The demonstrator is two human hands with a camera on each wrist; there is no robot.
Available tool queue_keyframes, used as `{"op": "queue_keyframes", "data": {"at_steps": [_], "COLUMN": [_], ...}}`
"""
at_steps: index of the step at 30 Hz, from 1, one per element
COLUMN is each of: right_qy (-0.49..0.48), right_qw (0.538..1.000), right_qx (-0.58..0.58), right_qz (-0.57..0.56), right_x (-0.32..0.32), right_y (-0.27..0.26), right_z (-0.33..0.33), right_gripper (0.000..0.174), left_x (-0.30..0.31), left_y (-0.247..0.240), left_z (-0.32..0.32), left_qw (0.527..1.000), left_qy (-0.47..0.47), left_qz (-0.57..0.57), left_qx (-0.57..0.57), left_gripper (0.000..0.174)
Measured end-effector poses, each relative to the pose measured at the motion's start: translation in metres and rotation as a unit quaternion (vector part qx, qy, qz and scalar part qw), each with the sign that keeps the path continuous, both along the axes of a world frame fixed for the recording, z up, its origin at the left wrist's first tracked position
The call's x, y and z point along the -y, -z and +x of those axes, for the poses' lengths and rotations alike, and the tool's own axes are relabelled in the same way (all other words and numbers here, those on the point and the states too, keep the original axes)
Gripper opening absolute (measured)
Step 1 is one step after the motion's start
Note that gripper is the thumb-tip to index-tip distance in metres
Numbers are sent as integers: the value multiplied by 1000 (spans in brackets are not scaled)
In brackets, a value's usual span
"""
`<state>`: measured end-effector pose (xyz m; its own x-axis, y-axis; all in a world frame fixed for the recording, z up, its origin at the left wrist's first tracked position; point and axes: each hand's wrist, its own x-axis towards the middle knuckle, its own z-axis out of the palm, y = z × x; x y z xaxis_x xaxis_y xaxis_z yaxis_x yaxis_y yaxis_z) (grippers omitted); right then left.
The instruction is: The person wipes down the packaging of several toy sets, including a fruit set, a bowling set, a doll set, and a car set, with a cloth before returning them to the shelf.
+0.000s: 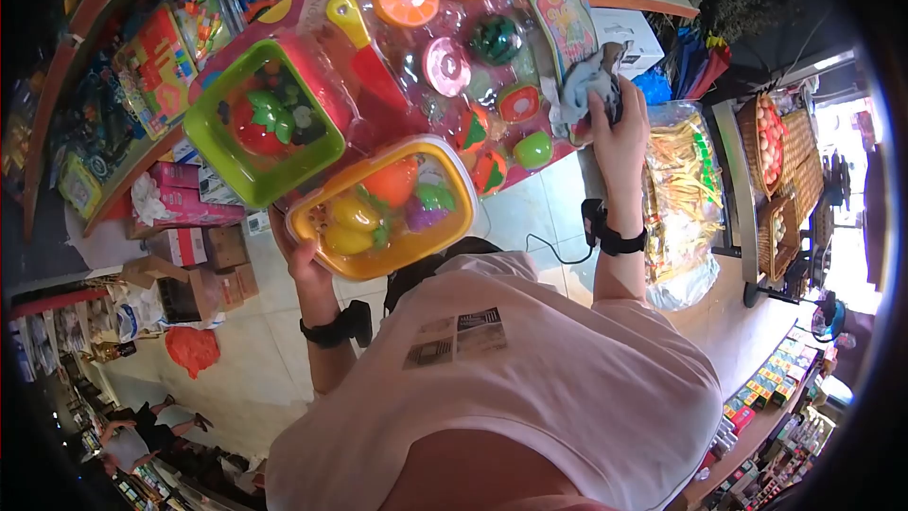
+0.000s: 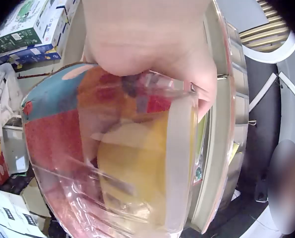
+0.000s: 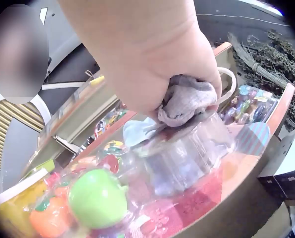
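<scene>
Watching the feed, I have the left hand (image 1: 307, 265) gripping the near-left edge of the toy fruit package (image 1: 407, 118), its fingers curled round the rim beside the yellow tub (image 1: 462, 175). The right hand (image 1: 619, 137) is clenched on a crumpled grey cloth (image 1: 588, 95), pressed against the clear plastic at the package's right end.

The package lies in front of the torso, between the two hands, its long axis running crosswise and slanting away from the body towards the right. Each hand is at its own end, so I call neither nearer; the left grasps the package directly, while the right has the cloth in between. Whether a shelf bears any of its weight, I can't quite tell from here.

Within the package, the green basket (image 1: 213, 166) sits at the left, the toy watermelon (image 1: 495, 40) farther off, and the green apple (image 1: 533, 149) near the right hand. Beyond that hand lies bagged stock (image 1: 683, 194), with wicker baskets (image 1: 761, 137) farther right
</scene>
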<state>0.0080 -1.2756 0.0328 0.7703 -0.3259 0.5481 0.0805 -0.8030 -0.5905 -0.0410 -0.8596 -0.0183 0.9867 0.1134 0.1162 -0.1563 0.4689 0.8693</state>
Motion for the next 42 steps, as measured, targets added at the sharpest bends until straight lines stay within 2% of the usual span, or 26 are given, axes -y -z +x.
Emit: {"op": "queue_keyframes", "data": {"at_steps": [2, 6, 9, 12, 15, 18, 21, 22, 25, 26, 28, 30, 33, 37, 42], "right_qy": [6, 33, 9, -10, -8, -22, -33, -10, -44, -59, -89, -106, -198, -313, -328], "right_qw": [1000, 995, 971, 968, 963, 954, 947, 979, 983, 989, 983, 985, 960, 940, 935], "right_qx": [15, -11, -37, 6, -25, -39, -129, -105, -104, -71, -99, -105, -122, -41, -57], "right_qz": [7, 97, 236, 252, 269, 297, 294, 173, 146, 114, 129, 84, 157, 129, 120], "right_x": [8, 14, 13, 15, 8, 9, 8, 7, -6, -10, -14, -21, -38, -49, -46], "right_y": [8, 19, 16, 19, 14, 23, 22, 28, 25, 23, 25, 19, -2, -15, -12], "right_z": [3, 8, 5, 6, 4, 8, 10, 16, 22, 25, 30, 31, 30, 33, 41], "right_gripper": [32, 28, 24, 22, 21, 24, 24, 22, 21, 20, 20, 18, 20, 23, 23], "left_x": [3, 6, 6, 1, -2, 6, 3, 4, 15, 18, 21, 27, 35, 39, 39], "left_y": [-5, -9, -10, -16, -9, -13, -9, -8, -16, -22, -28, -36, -49, -50, -50], "left_z": [1, 5, 11, 17, 28, 26, 24, 25, 23, 22, 22, 22, 22, 25, 28], "left_qw": [1000, 999, 997, 994, 986, 980, 968, 963, 949, 938, 913, 891, 872, 878, 870], "left_qy": [2, -1, 8, 31, 58, 58, 87, 86, 81, 87, 98, 91, 93, 119, 108], "left_qz": [15, 23, 47, 92, 131, 180, 228, 250, 299, 328, 386, 430, 464, 451, 463], "left_qx": [17, 39, 54, 55, 83, 64, 54, 58, 64, 71, 87, 111, 127, 110, 129], "left_gripper": [90, 93, 92, 90, 88, 87, 88, 88, 86, 86, 83, 82, 80, 78, 78]}}
